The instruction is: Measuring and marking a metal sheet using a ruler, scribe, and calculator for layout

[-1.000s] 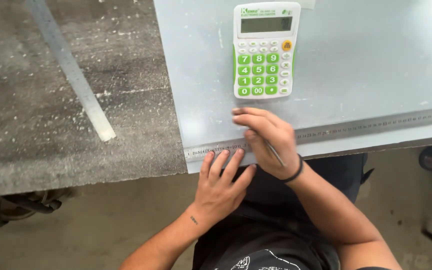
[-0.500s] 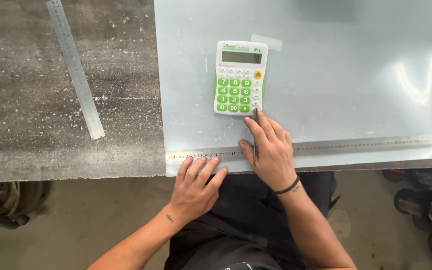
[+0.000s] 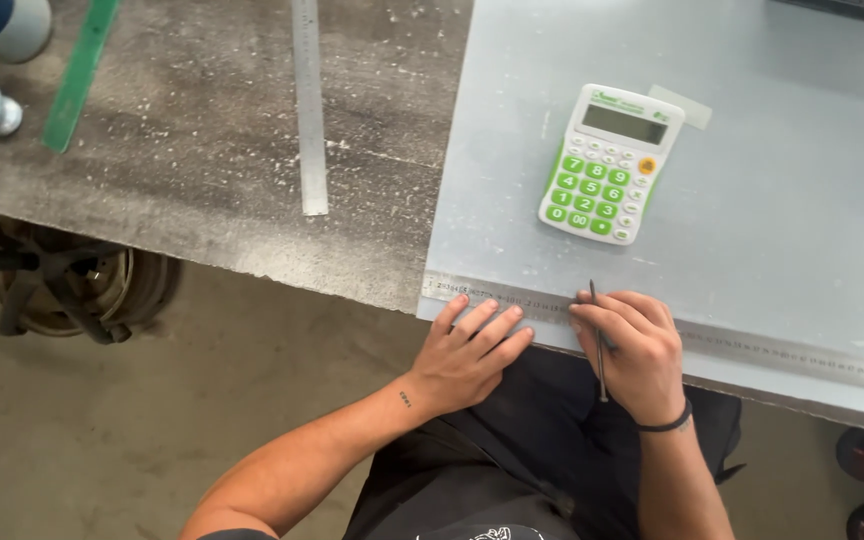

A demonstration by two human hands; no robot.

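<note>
The view is now sitting further left than a moment ago, so the white-and-green calculator (image 3: 609,165) is lying in the upper right of centre and more of the dark bench (image 3: 202,170) is showing at upper left; the right hand (image 3: 632,350), which half a second ago was reaching up just under the calculator, is now resting back down at the long steel ruler (image 3: 752,348) along the lower edge of the grey metal sheet (image 3: 752,250), suggesting the keying is over and marking is in hand; its fingers are closing around a thin dark scriber or pencil (image 3: 597,340), tip touching the ruler; the left hand (image 3: 467,350) is lying flat, fingers spread and empty, pressing the ruler's left end as before. A pale rectangular label (image 3: 687,103) is peeking out beside the calculator's top right corner; a second steel ruler (image 3: 309,110) and a green strip (image 3: 77,75) are lying at upper left.
</note>
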